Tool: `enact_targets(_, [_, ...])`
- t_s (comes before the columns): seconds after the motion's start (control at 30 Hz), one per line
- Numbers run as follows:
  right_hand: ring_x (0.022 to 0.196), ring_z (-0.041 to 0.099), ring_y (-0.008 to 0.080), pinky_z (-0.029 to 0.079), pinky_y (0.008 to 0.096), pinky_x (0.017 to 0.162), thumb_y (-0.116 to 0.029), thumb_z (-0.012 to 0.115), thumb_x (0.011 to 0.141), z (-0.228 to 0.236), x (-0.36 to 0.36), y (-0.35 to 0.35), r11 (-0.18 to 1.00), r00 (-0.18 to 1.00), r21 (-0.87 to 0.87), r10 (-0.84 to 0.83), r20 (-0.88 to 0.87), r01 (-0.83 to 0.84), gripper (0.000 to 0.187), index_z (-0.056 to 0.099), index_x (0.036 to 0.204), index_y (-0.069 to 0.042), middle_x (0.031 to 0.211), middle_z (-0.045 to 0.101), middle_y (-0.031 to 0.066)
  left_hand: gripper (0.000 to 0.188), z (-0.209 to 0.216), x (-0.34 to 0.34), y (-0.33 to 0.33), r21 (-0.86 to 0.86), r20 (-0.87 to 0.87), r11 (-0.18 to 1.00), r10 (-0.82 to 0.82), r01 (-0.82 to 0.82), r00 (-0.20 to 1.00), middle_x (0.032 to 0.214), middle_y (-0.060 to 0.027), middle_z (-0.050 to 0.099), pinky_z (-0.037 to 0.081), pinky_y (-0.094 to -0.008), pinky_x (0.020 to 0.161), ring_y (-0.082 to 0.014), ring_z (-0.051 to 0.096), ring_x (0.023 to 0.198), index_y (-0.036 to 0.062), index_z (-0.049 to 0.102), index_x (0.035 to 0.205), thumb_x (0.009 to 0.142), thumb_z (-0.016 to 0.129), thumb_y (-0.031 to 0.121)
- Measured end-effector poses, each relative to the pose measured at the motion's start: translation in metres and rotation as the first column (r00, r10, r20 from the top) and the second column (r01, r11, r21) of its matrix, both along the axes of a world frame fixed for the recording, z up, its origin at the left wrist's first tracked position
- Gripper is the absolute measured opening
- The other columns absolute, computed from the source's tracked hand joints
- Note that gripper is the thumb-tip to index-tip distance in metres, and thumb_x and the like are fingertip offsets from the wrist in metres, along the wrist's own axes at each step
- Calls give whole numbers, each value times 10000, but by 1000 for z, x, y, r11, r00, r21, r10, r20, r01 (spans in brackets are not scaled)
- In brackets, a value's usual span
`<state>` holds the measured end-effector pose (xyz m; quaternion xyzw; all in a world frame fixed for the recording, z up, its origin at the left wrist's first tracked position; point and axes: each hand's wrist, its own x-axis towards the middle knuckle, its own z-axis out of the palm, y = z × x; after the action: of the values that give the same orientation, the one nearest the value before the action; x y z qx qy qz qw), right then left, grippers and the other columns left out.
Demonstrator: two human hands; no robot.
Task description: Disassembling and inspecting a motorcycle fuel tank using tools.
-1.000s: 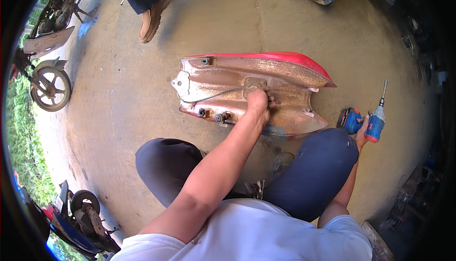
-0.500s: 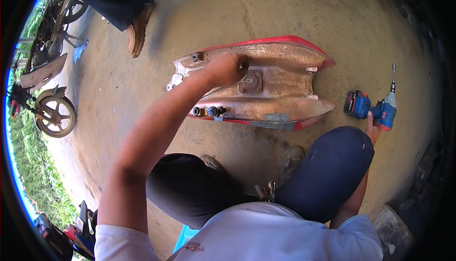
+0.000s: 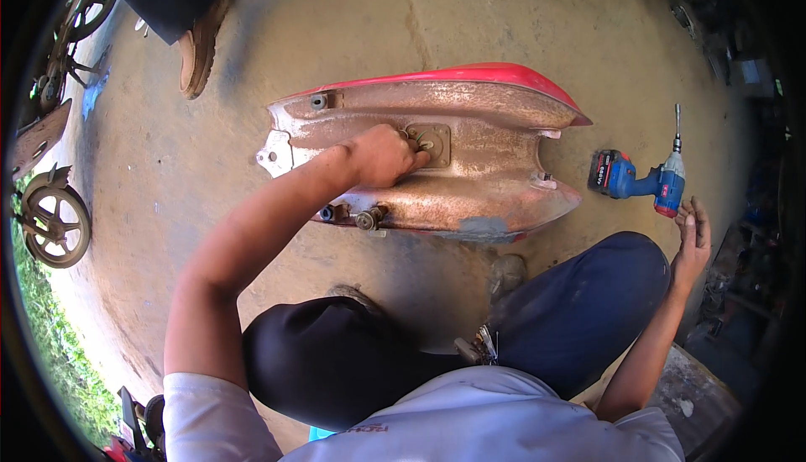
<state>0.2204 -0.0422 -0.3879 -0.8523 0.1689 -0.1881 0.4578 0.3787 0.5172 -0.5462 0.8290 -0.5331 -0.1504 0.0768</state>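
An upturned motorcycle fuel tank (image 3: 495,155), red outside with a rusty brown underside, lies on the floor before me. My left hand (image 3: 386,155) is over its middle with fingers curled at the square plate (image 3: 440,144) set in the underside. Something small shows at those fingertips, too hidden to name. A fuel tap (image 3: 369,217) sticks out from the tank's near side. Right of the tank lies a blue cordless impact driver (image 3: 667,183) with a long socket bit pointing away from me. My right hand (image 3: 693,239) is just beside its red end, fingers loosely apart and holding nothing.
Another person's shoe (image 3: 200,50) and dark trouser leg stand at the far left. A motorcycle wheel (image 3: 54,220) shows at the left edge. My bent knees flank the near side of the tank. Dark clutter lines the right edge, with a board (image 3: 693,399) at lower right.
My right hand has come off the impact driver, which stays on the floor. My left hand has come nearer to me, lower on the square plate. The whole view has shifted slightly.
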Motion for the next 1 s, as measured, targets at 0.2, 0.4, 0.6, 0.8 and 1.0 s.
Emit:
enact_targets(0.2, [1045,659,204,523,356,941,-158,681,973,82,65,173,826,847,-196,496,-192,-529,380,646,1295,41,1146,699,136,262,8,-2,-1,246,50,969,2,-14,999,729,-129,720,579,-466,694,-340,738,811,114,696,1051,977,555,322])
enact_targets(0.4, [958,673,357,549,413,837,-150,755,857,59,53,284,385,558,-469,767,-316,-795,355,682,1170,1,1062,693,171,280,-2,-13,4,2,118,997,80,-81,990,890,-130,737,592,-455,743,-347,746,829,86,692,1087,977,544,296])
enact_targets(0.6, [909,655,376,529,481,803,-209,743,872,38,63,292,126,293,-348,827,-480,-929,323,676,1122,-16,958,666,158,251,-2,-3,-8,113,140,986,-142,127,980,919,-118,737,594,-469,744,-353,745,847,68,684,1050,982,538,261])
enact_targets(0.8, [946,661,374,528,482,845,-216,718,896,34,71,295,150,247,-225,829,-502,-963,308,678,1128,-18,964,676,166,333,36,-12,9,-81,-79,968,230,-236,970,817,-117,711,565,-449,708,-273,735,799,73,684,997,1057,545,370])
enact_targets(1.0, [1212,583,385,473,481,1039,-205,846,776,23,51,301,177,290,-250,786,-545,-952,665,578,1354,-12,1263,621,187,233,68,-71,155,-215,-957,-50,213,-975,200,759,48,516,379,-234,567,-52,469,665,83,605,976,1078,571,290])
